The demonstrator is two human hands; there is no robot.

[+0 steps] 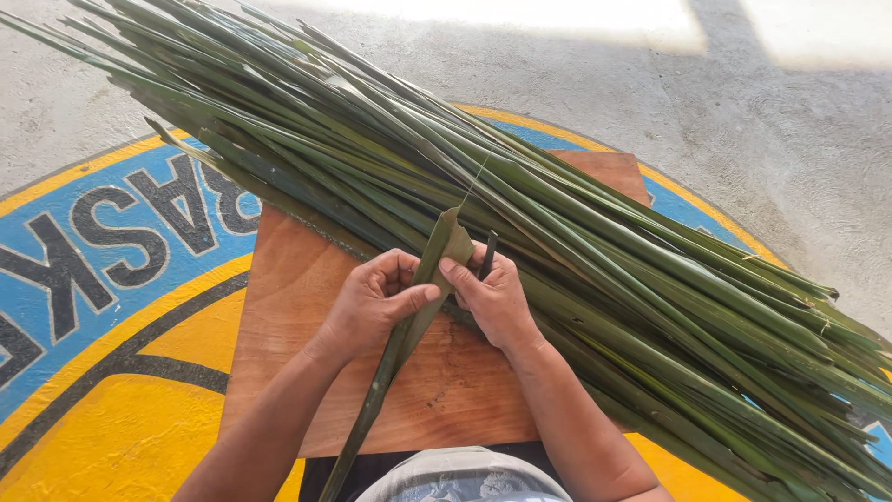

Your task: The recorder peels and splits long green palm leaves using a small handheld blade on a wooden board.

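Note:
A single long green leaf strip (409, 330) runs from the bottom of the view up between both hands. My left hand (372, 302) pinches it with thumb against fingers. My right hand (492, 297) grips its upper end, where the leaf tip (451, 237) folds over, and also holds a thin dark blade-like tool (488, 253) upright. A fine fibre rises from the folded tip. Behind the hands lies a large bundle of long green leaves (520, 223), slanting from top left to bottom right.
A brown wooden board (297, 307) lies under the hands and bundle. It rests on a round painted floor mark in yellow, blue and black (121, 307) on grey concrete (762, 121). My lap shows at the bottom edge.

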